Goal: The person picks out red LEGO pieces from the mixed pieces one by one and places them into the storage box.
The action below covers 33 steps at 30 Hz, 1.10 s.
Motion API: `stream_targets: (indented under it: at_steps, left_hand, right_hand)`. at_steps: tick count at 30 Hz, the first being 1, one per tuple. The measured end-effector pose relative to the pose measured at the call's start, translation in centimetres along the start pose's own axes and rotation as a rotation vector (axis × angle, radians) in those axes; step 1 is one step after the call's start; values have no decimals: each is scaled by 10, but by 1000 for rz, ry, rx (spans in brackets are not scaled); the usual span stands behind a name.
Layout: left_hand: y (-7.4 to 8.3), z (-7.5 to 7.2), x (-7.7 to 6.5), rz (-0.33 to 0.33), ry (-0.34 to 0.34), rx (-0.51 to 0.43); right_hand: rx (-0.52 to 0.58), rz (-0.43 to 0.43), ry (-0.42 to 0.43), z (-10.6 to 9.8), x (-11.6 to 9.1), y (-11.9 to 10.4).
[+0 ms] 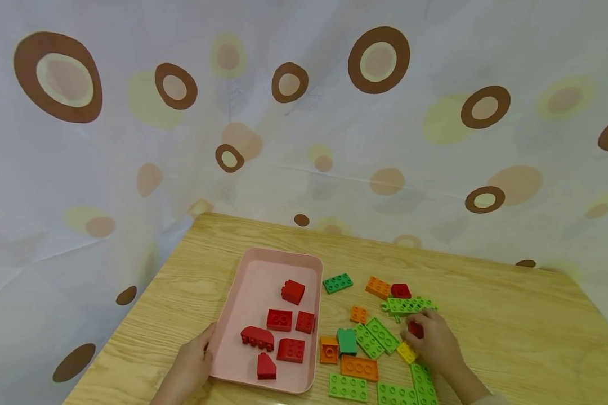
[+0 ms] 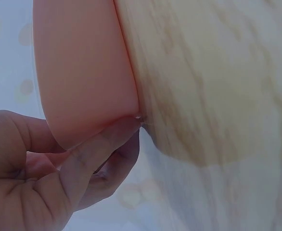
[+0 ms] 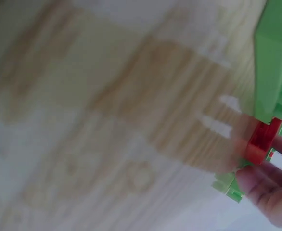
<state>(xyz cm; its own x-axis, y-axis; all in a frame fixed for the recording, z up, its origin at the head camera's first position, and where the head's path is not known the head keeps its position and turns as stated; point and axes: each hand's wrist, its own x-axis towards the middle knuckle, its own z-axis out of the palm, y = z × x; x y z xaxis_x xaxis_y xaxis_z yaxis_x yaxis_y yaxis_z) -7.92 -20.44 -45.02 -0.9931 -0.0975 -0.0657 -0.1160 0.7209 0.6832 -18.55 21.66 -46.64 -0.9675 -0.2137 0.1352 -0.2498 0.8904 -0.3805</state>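
My left hand (image 1: 190,358) grips the near left corner of a pink tray (image 1: 266,273); in the left wrist view, the thumb and fingers pinch its wall (image 2: 88,72). Several red toy bricks lie inside, among them an arched brick (image 1: 258,337) and a sloped one (image 1: 266,367). To the right of the tray, my right hand (image 1: 439,343) pinches a red brick (image 1: 415,329), seen also as a red brick (image 3: 264,140) between fingers and thumb in the right wrist view. Close to that hand are a long green piece (image 1: 410,305) and a yellow brick (image 1: 406,352).
Green, orange and teal bricks are spread right of the tray, such as an orange brick (image 1: 360,368) and a teal brick (image 1: 347,341). One dark red brick (image 1: 401,291) lies farther back. Behind the wooden table (image 1: 213,242) hangs a patterned cloth (image 1: 304,129).
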Motion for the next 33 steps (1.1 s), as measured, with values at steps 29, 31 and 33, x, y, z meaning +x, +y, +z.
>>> stream_targets:
  at_steps: [29, 31, 33]
  left_hand:
    - [-1, -3, -1, 18, 6, 7]
    - [0, -2, -1, 20, 9, 6]
    - [0, -2, -1, 24, 13, 5]
  right_hand:
    - [145, -80, 80, -5, 27, -66]
    - [182, -110, 100, -1, 34, -80]
    - [226, -139, 114, 3, 40, -95]
